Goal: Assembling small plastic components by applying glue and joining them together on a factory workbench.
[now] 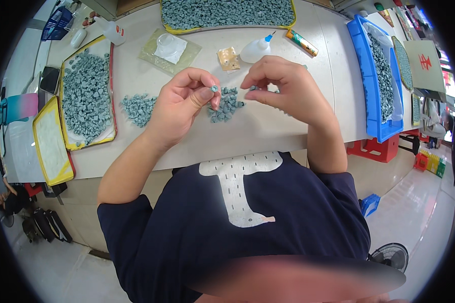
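Observation:
My left hand [179,101] is closed, with a small round teal piece [214,88] pinched between thumb and fingertips. Opposite it, my right hand [288,88] curls with thumb and forefinger brought close together. Whatever lies between those fingertips is too small to make out. Below and between the hands, a loose heap of grey-green pieces [226,108] rests on the white table [187,146]. Left of my left wrist is a second heap of like pieces [138,109]. Just beyond the right hand stands a white squeeze bottle [256,49] with a blue, thin-tipped nozzle.
Yellow-rimmed trays of pieces sit at the left [86,96] and far side [227,14]. Behind my hands are a clear bag [171,49], a tan holed block [228,58] and an orange-green tube [302,42]. A blue crate [371,86] stands at the right.

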The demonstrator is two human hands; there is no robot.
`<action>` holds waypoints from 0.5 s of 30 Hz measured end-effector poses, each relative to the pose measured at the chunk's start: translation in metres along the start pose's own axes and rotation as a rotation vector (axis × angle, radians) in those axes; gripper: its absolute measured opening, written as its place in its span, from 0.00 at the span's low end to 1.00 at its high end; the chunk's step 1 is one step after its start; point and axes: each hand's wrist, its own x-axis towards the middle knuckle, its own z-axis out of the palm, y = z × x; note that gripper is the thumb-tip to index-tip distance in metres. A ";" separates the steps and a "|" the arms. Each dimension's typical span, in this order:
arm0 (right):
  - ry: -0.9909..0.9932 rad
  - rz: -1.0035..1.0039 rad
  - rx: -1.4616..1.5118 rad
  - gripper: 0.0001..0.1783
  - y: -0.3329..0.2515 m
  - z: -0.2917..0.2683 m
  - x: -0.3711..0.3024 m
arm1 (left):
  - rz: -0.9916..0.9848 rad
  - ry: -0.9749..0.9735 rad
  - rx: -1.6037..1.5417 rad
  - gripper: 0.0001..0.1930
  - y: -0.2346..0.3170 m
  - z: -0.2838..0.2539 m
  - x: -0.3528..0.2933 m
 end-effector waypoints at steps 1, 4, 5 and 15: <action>0.066 0.023 0.118 0.12 -0.001 0.007 0.001 | -0.007 0.000 0.003 0.04 0.000 0.001 0.000; 0.198 0.066 0.358 0.12 -0.006 0.025 0.005 | -0.019 -0.019 -0.038 0.04 0.003 0.005 0.000; 0.230 0.067 0.325 0.12 -0.007 0.029 0.006 | -0.026 -0.028 -0.057 0.04 0.003 0.006 0.000; 0.254 -0.017 0.426 0.09 -0.009 0.042 0.006 | 0.004 0.011 -0.027 0.06 0.006 0.005 -0.002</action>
